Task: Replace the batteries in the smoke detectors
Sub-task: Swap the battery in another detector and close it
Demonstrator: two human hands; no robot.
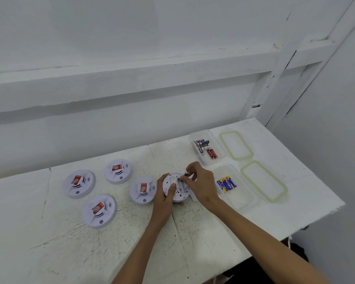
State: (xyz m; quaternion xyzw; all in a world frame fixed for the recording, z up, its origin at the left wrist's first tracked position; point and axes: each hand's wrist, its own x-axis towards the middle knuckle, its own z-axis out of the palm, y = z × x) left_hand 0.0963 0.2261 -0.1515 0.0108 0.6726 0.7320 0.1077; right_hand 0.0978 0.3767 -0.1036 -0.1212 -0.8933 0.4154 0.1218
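The left hand (164,194) is gripping an upturned smoke detector (177,189) on the counter (193,232) while the right hand (201,184) is pinching a battery (186,173) at it.

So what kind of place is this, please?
Probably a plain workroom or staged workbench, not a home: bare white painted walls, a scuffed white painted table, and round white smoke detectors laid out beside clear plastic battery boxes.

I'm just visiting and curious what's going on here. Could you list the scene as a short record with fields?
Setting: white table against a white wall
Left hand: steadies an upturned smoke detector
Right hand: pinches a small battery at the detector's open back
Other detectors: four, face up, left of the hands
Far container: mixed batteries, dark and red
Near container: blue and yellow batteries
Lids: two, green-rimmed, beside the containers
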